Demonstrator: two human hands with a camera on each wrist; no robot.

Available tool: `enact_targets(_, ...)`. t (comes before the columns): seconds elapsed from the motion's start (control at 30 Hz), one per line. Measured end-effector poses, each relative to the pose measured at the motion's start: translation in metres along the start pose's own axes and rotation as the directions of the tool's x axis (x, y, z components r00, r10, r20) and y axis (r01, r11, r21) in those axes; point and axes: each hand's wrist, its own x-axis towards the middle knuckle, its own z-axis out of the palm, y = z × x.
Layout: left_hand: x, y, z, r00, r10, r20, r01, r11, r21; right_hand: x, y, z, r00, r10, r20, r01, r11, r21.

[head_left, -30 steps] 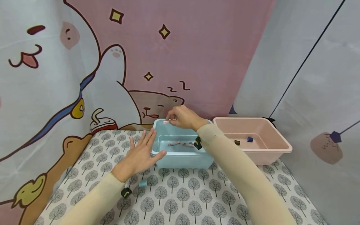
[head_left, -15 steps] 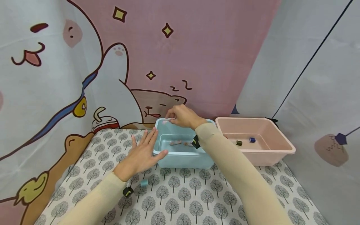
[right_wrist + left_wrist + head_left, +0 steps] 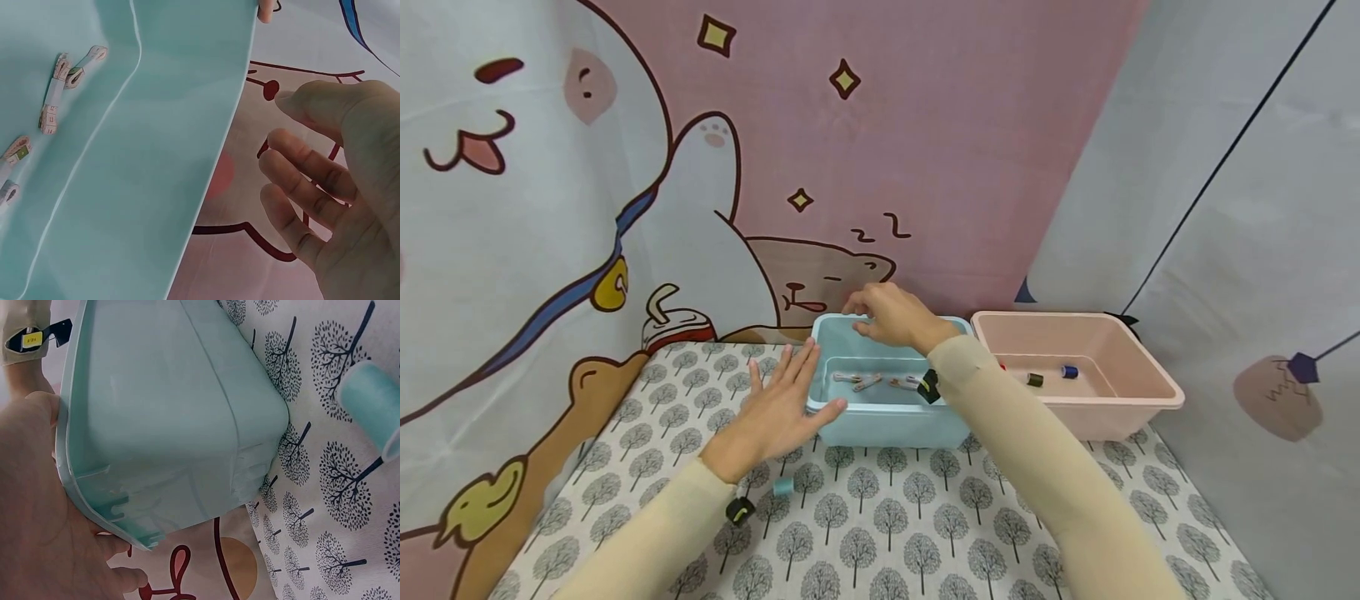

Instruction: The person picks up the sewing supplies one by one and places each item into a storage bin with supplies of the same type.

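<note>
A light blue plastic bin [image 3: 891, 427] stands at the back centre of the table. Several folded measuring tapes lie on its floor; in the right wrist view one tape [image 3: 53, 94] overlaps another tape [image 3: 90, 61]. Above the bin's far left part is my right hand [image 3: 893, 317], fingers loosely bent and holding nothing. My left hand [image 3: 771, 421] spreads its fingers at the bin's left end, and in the left wrist view it lies along the rim [image 3: 69, 450]. A light blue thread spool [image 3: 783, 487] rests on the table near the left wrist.
To the right, beside the blue bin, is a pink bin [image 3: 1112, 408] holding a dark green spool [image 3: 1034, 380], a dark blue spool [image 3: 1070, 372] and a partly hidden red item. A printed curtain [image 3: 955, 167] hangs behind. Tree-patterned cloth [image 3: 857, 550] covers the table.
The right hand let go of a measuring tape, which dropped into the blue bin and now lies left of the others. The left hand stayed at the rim.
</note>
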Motion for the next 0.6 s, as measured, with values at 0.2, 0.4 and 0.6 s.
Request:
enact_targets(0.2,0.001,0.000,0.001,1.000,0.007,-0.005,-0.007,1.000,0.009,-0.011,-0.005,-0.004,1.000,0.013,-0.020,-0.013,1.000,-0.007)
enact_targets(0.4,0.001,0.000,0.001,1.000,0.014,-0.001,-0.014,1.000,0.000,-0.024,-0.011,-0.007,0.999,0.010,-0.030,-0.010,1.000,0.005)
enact_targets(0.6,0.001,-0.001,0.000,1.000,0.019,0.000,-0.019,1.000,0.007,-0.040,-0.020,-0.008,0.999,-0.006,-0.051,0.006,1.000,0.003)
